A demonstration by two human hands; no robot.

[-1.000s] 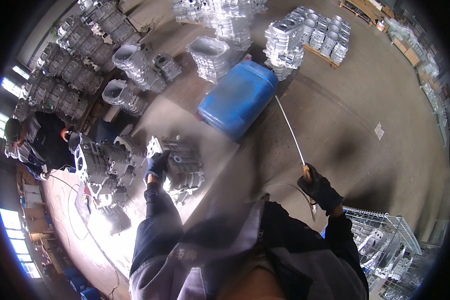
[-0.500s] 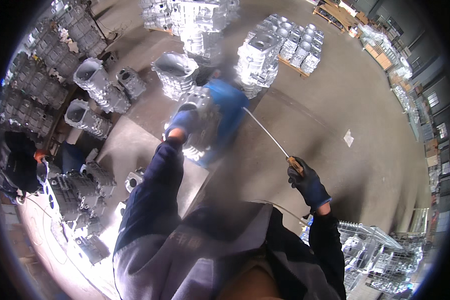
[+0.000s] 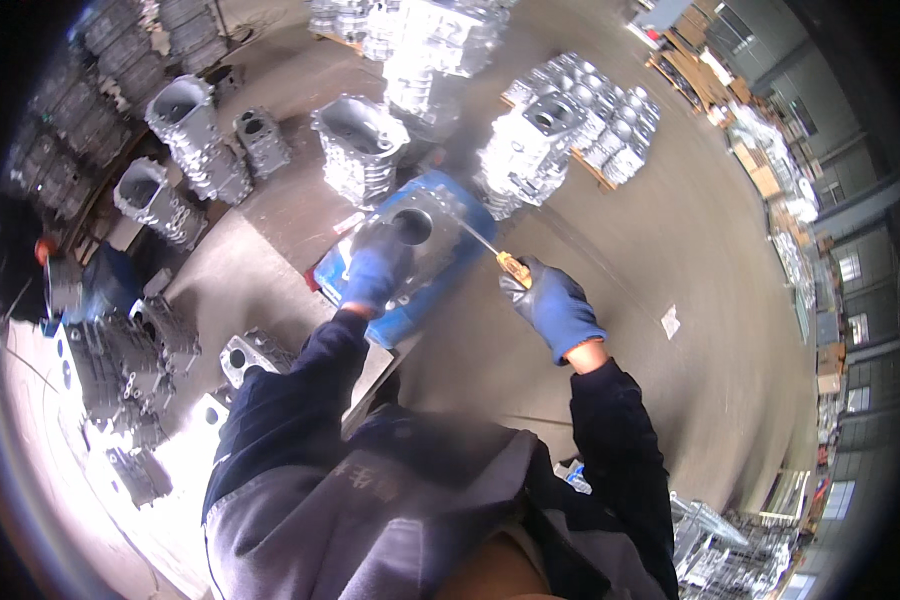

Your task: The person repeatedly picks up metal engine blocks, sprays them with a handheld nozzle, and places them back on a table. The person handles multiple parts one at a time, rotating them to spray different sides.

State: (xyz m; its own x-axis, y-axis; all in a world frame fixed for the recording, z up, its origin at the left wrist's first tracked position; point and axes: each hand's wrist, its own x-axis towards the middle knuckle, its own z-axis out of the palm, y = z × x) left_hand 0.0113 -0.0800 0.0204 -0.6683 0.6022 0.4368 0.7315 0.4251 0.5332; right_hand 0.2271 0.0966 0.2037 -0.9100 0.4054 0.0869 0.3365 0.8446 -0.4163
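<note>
Head view: the right hand (image 3: 555, 305) grasps an orange-handled screwdriver (image 3: 513, 268), its shaft pointing ahead and left toward a metal casing (image 3: 438, 232). The casing lies at the left hand (image 3: 378, 268), on a blue drum (image 3: 398, 324); blur hides whether those fingers grip it. Beyond the left hand stands an open-topped housing (image 3: 360, 165); right of the right hand lies a pale scrap (image 3: 670, 321).

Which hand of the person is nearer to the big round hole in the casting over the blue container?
Left. The left hand is at the casting, just beside the hole; the right hand is farther off, to the right of the blue container, gripping a handled tool.
</note>
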